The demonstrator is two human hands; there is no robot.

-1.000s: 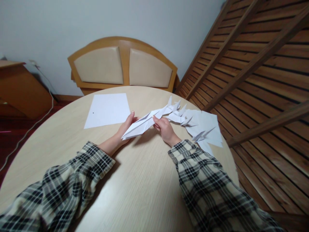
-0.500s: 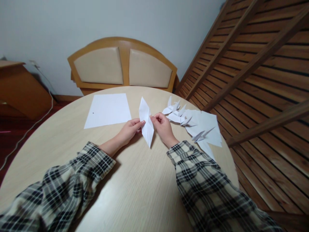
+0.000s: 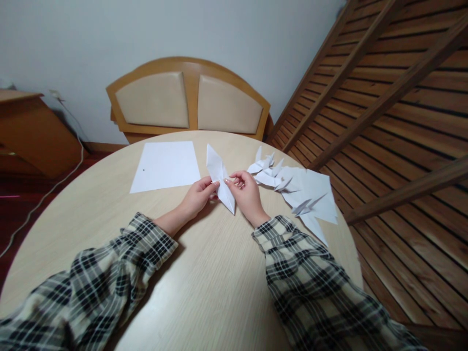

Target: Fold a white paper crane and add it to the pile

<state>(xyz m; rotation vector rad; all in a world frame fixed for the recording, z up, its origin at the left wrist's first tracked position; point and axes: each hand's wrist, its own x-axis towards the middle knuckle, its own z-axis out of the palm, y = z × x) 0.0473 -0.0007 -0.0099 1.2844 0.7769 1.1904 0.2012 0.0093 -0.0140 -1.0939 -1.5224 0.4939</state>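
Note:
A piece of folded white paper point(image 3: 215, 162), long and diamond-shaped with pointed ends, is held up between my hands over the table. My left hand point(image 3: 199, 196) pinches its left edge near the middle, thumb on the near face and the other fingers behind. My right hand point(image 3: 247, 194) grips the opposite edge at the middle between thumb and forefinger, its other fingers curled. One point of the paper leans up and left, the other down and right. Parts of its middle are covered by my thumbs.
A flat white sheet point(image 3: 166, 165) with a small dark dot lies on the round table point(image 3: 197, 273) at the left. Several folded paper cranes point(image 3: 265, 178) sit at the right, partly on more white sheets point(image 3: 321, 192). Behind stand a padded headboard point(image 3: 153, 100) and a slatted wooden panel point(image 3: 398, 107).
The folded paper has tilted, its top point going left and its lower point right and up. My right thumb has shifted slightly left onto the paper's middle.

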